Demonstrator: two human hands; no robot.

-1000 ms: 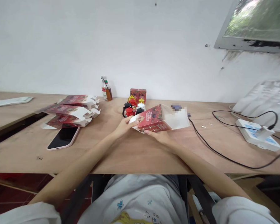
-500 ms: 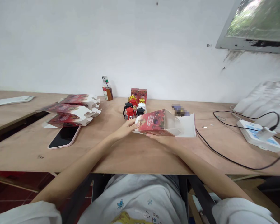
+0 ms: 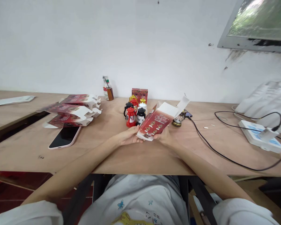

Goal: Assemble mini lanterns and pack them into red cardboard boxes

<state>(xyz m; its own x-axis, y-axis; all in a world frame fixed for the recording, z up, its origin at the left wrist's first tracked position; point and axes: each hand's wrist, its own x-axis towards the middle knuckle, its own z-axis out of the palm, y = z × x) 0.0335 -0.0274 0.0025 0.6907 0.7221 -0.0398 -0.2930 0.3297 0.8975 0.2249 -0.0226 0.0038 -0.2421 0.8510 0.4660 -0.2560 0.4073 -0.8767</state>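
Both hands hold one red printed carton (image 3: 157,121) above the wooden table (image 3: 121,156), tilted with its white flaps open toward the far right. My left hand (image 3: 128,137) grips its near left corner. My right hand (image 3: 164,137) supports its near right side from below. Just behind the carton stands a cluster of small lantern toys (image 3: 135,111) in red, black, white and gold. One more small lantern (image 3: 178,120) sits to the carton's right.
A pile of flattened red cartons (image 3: 71,111) lies at left, with a phone (image 3: 64,137) face up in front. Two assembled red boxes (image 3: 139,93) and a small bottle (image 3: 107,89) stand by the wall. A black cable (image 3: 215,150) runs to a power strip (image 3: 259,136) at right.
The carton has been turned and lifted, its open flaps now pointing up and away. Both hands have shifted nearer to me on its lower end. The small lantern at right is now uncovered.
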